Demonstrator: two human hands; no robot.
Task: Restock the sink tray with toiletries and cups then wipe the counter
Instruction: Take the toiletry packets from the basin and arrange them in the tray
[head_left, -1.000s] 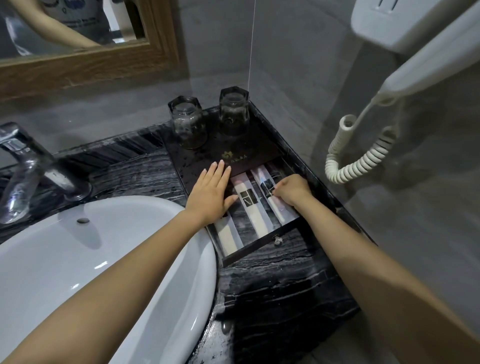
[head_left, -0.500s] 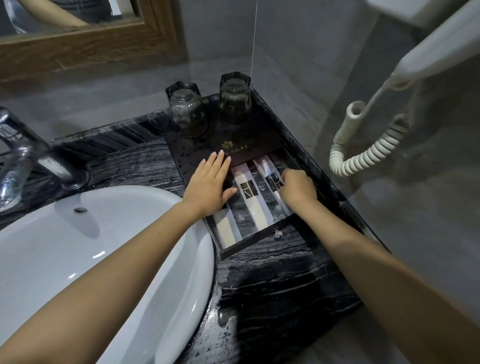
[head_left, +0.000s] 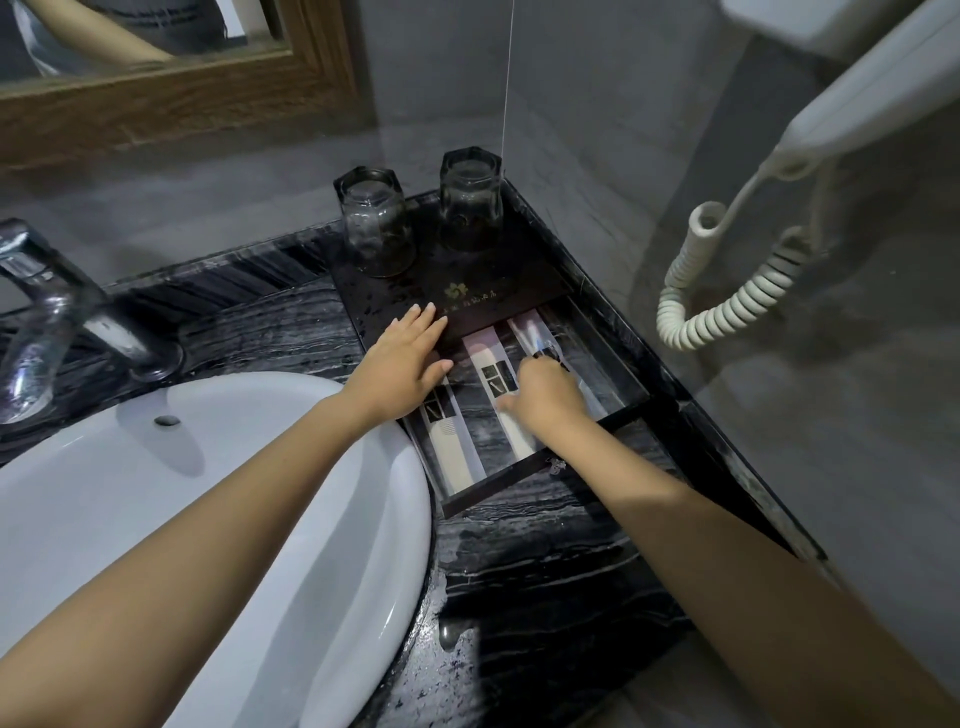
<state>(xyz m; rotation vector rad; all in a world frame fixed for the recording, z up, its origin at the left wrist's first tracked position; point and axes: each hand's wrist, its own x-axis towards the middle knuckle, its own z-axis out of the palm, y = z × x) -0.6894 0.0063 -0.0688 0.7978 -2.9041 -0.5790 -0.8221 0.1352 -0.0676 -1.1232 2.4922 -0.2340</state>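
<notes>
A dark tray (head_left: 519, 489) sits on the black marble counter (head_left: 540, 571) to the right of the basin. Two clear glasses (head_left: 376, 228) (head_left: 470, 200) stand upside down on its raised back part. In the lower front compartment three long toiletry packets lie side by side: left (head_left: 451, 453), middle (head_left: 485, 351), right (head_left: 527, 327). My left hand (head_left: 400, 364) lies flat with fingers spread over the tray's left side and the top of the left packet. My right hand (head_left: 545, 397) is curled over the right packet, with its thumb touching the middle one.
A white basin (head_left: 208, 493) fills the left, with a chrome tap (head_left: 57, 312) behind it. A wood-framed mirror (head_left: 182, 98) hangs above. A wall-mounted hair dryer (head_left: 857, 104) and its coiled cord (head_left: 727, 296) hang at the right. Water drops lie on the counter's front (head_left: 449, 631).
My right hand slid left from the right packet towards the middle one. The left hand moved slightly back, uncovering more of the left packet. The camera dipped a little.
</notes>
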